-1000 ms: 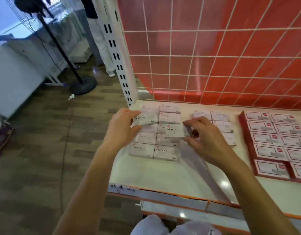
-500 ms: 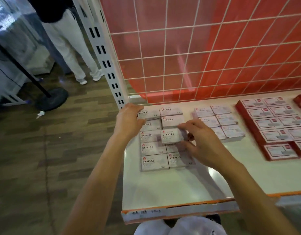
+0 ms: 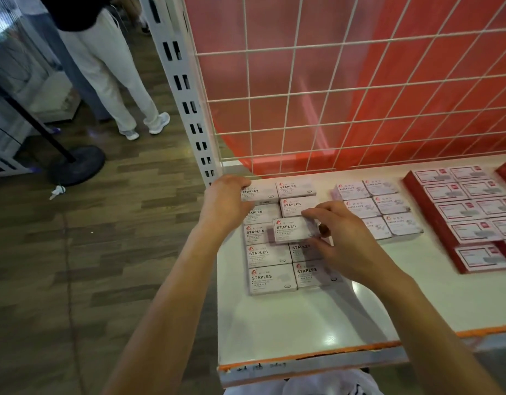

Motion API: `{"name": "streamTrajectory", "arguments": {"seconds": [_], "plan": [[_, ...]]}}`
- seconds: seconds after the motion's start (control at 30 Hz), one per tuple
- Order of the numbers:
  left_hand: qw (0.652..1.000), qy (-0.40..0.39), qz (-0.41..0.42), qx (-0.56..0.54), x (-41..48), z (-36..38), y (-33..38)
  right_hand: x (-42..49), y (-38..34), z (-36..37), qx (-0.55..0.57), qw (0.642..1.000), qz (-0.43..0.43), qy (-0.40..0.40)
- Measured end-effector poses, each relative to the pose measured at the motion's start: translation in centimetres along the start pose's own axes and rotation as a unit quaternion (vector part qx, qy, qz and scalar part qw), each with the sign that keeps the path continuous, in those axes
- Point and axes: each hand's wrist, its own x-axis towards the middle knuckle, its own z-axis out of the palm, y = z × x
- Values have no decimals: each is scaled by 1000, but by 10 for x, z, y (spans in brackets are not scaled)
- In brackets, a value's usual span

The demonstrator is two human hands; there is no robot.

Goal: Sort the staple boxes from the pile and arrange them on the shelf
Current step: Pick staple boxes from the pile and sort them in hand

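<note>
Right fingers (image 3: 313,213) pinch the right end of one staple box (image 3: 291,230): thumb on its near edge, the others on its far edge. Right hand (image 3: 351,249) reaches in from the shelf's front. Label up, reads STAPLES. It sits askew over the third row of the staple boxes (image 3: 270,277), overlapping both columns. Cannot tell whether it touches those beneath.

Left fingers (image 3: 240,182) curl over the left end of the corner box (image 3: 260,192), gripping it at the shelf's back-left corner. Left hand (image 3: 226,203) covers that box's left part and some of the one in front.

Staple boxes: two columns, five rows, labels up, packed edge to edge along the left edge of the shelf (image 3: 289,332). Front pair lies well short of the front edge.

Right of them, across a gap: paper clip boxes (image 3: 388,203), two columns, flat. Further toward the right edge: red boxes (image 3: 474,215), laid flat in rows, running out of frame.

Wire grid (image 3: 331,89) stands along the back edge, red panel behind it. White slotted post (image 3: 179,89) at the back-left corner. Orange strip along the front edge, chipped.

Off the shelf, left side: wood-pattern floor (image 3: 75,266), black round stand base (image 3: 78,163), a person's legs (image 3: 115,81) in pale trousers and sneakers.
</note>
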Motion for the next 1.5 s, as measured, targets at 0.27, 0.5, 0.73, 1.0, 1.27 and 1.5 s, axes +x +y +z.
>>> {"name": "streamTrajectory", "arguments": {"seconds": [0.27,0.5,0.73,1.0,1.27,1.5], "plan": [[1000,-1,6,-17,-3,1,-1,4,-4,1,-3,1000,-1,-7],[1000,15,20,-19,-21,-10,-3,18,-11,-6,0,1000,-16,5],[986,-89,81,-119,-40,-25,2,33,-25,-2,9,999,-32,4],[995,-31,46,-82,-43,-9,-17,37,-26,6,12,1000,-20,12],[997,-4,17,-77,-42,2,-20,35,-10,4,-16,999,50,10],[991,18,-13,-129,-39,11,-15,42,-6,8,-28,996,76,-20]]}}
